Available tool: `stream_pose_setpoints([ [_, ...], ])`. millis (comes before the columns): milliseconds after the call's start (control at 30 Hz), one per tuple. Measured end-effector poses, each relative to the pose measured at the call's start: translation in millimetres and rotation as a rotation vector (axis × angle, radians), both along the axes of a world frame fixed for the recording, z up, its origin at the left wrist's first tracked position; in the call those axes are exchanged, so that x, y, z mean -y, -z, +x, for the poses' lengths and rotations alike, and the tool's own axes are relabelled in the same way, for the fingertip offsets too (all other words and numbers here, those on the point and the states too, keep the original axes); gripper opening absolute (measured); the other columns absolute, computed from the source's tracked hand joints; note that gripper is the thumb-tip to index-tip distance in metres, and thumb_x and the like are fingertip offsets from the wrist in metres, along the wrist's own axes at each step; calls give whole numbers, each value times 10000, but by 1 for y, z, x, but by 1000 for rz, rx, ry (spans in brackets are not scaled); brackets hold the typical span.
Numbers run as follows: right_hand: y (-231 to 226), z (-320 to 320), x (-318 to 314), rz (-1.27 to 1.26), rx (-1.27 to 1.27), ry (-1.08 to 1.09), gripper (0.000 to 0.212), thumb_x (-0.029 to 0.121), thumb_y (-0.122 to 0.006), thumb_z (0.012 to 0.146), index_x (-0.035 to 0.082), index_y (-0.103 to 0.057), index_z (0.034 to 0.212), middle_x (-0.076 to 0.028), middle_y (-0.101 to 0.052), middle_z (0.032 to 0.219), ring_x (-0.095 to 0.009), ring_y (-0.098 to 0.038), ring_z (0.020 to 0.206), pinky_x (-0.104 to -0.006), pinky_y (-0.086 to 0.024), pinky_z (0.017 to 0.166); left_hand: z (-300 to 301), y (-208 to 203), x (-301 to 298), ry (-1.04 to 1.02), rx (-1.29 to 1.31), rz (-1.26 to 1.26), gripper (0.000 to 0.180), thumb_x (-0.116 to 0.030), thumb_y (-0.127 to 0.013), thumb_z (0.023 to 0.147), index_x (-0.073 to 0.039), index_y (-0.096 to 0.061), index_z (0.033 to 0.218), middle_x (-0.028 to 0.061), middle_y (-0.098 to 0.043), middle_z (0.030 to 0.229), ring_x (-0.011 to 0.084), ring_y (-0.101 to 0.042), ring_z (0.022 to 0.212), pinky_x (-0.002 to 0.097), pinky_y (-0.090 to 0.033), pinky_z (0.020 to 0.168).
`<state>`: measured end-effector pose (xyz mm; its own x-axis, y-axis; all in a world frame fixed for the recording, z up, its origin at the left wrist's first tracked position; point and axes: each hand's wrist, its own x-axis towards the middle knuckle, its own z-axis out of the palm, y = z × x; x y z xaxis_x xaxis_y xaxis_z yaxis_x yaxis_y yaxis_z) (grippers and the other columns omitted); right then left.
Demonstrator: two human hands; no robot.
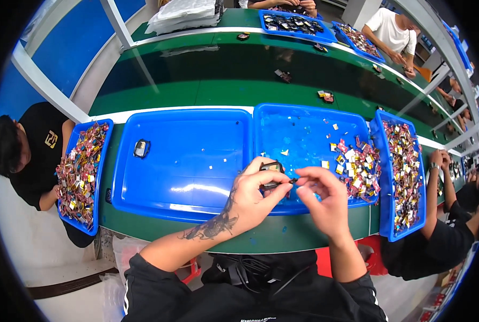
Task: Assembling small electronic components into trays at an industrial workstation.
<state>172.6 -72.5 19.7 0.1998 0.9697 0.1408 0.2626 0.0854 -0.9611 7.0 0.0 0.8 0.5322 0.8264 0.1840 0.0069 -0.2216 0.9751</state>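
Left hand [254, 192] pinches a dark-framed piece [271, 170] over the left part of the right tray [314, 108]; right hand [325, 203] is at the piece's right end, fingers curled, by a small dark bit [292, 181]. Can't tell if its fingertips grip that bit or only touch it. My read: this piece is mid-work. Left tray [180, 161] has 1 similar framed piece [141, 148] plus a few scraps; done or waiting, unclear. Right tray has a heap of small mixed parts [360, 169] at its right side, so probably a fair amount done. Left bin [78, 224] and right bin [385, 188] are heaped with similar parts. Farther out, green surface [228, 91] carries scattered pieces [325, 96]; far tray [298, 36] holds many black ones, maybe work left. Hidden: piece's underside, part of its face. Far co-workers' handwork too small to read.
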Motion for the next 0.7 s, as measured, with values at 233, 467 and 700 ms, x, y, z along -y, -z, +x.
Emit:
stream_pose_setpoints([
  [233,-4,-3,2,106,-34,120,172,-71,-679,799,13,-698,948,-73,-644,882,-142,-637,805,-254,-517,653,0,-8,0,233,327,-424,518,65,-489,926,-35,-313,1403,134,-578,1224,172,-598,1076,279,-506,850],
  [467,-26,-10,-1,150,335,-17,239,-69,-692,784,19,-709,1006,-103,-664,842,-170,-654,706,-259,-514,584,-3,6,0,222,343,-420,425,47,-510,934,34,-423,1349,140,-571,1263,188,-584,1128,315,-525,914],
  [700,-39,-16,2,59,377,95,109,-48,-710,770,17,-644,828,-83,-673,805,-162,-621,653,-275,-473,555,-7,-12,-2,348,309,-478,447,11,-502,955,-3,-407,1392,114,-559,1274,159,-572,1124,292,-573,790],
])
